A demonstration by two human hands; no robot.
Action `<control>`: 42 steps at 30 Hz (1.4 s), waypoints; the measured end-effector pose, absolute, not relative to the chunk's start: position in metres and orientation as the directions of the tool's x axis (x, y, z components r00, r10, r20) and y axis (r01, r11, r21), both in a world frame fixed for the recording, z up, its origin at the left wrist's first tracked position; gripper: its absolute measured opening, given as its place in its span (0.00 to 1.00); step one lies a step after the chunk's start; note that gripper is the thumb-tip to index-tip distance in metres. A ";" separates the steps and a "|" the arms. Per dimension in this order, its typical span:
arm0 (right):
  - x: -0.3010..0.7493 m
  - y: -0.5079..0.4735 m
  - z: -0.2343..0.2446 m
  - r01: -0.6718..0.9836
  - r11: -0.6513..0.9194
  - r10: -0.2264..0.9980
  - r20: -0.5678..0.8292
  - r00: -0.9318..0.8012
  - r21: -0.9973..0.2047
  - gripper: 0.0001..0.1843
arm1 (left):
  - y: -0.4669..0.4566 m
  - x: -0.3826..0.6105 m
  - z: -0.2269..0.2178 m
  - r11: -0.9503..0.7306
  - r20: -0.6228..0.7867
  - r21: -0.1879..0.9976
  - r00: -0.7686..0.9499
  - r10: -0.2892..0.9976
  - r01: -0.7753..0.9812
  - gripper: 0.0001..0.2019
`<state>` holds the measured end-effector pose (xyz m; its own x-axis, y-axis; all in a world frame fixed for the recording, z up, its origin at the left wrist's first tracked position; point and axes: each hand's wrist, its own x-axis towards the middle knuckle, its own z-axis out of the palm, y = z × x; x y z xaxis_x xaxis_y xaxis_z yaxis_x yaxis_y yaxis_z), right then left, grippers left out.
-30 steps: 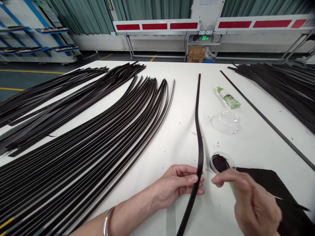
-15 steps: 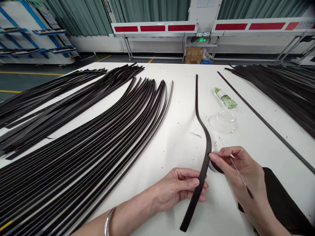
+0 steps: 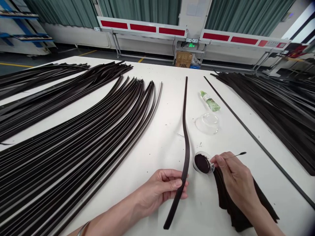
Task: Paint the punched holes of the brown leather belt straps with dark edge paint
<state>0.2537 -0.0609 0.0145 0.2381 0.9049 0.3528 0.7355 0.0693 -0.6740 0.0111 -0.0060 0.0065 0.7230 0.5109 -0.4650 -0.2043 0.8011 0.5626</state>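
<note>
My left hand [image 3: 159, 190] grips a long, narrow dark leather belt strap [image 3: 186, 141] near its lower end, and the strap runs far up the white table. My right hand [image 3: 235, 175] pinches a thin swab stick [image 3: 232, 157] with a dark tip pointing to the right. That hand sits just right of a small round transparent dish [image 3: 202, 163] holding dark paste, and its fingers are at or touching the dish's rim. A dark cloth [image 3: 236, 205] lies under my right hand.
Several long rows of dark straps [image 3: 73, 131] fill the table's left side, with another pile [image 3: 273, 111] at right. A single strap [image 3: 256, 139] lies beside it. A green bottle [image 3: 210, 101] and a transparent plastic lid [image 3: 206, 124] stand beyond the dish.
My right hand has moved off the strap's edge to the dish's right side, and the swab tip now points right instead of down. The strap's lower end has swung left, and the view has turned.
</note>
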 end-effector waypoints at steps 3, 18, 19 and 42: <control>0.250 -0.057 0.009 0.803 0.180 0.886 0.448 0.118 -0.569 0.12 | -0.005 0.012 0.007 0.801 -0.470 0.562 0.718 0.514 -0.205 0.13; 0.243 -0.051 0.002 0.878 0.290 0.851 0.522 -0.054 -0.382 0.10 | -0.007 0.010 0.006 0.804 -0.483 0.562 0.712 0.509 -0.193 0.12; 0.243 -0.051 0.002 0.875 0.289 0.851 0.522 -0.049 -0.389 0.11 | -0.006 0.010 0.007 0.804 -0.481 0.564 0.715 0.507 -0.190 0.12; 0.197 -0.072 0.035 0.583 0.466 0.809 0.588 0.025 -0.666 0.13 | -0.008 0.011 0.005 0.807 -0.416 0.539 0.757 0.505 -0.242 0.13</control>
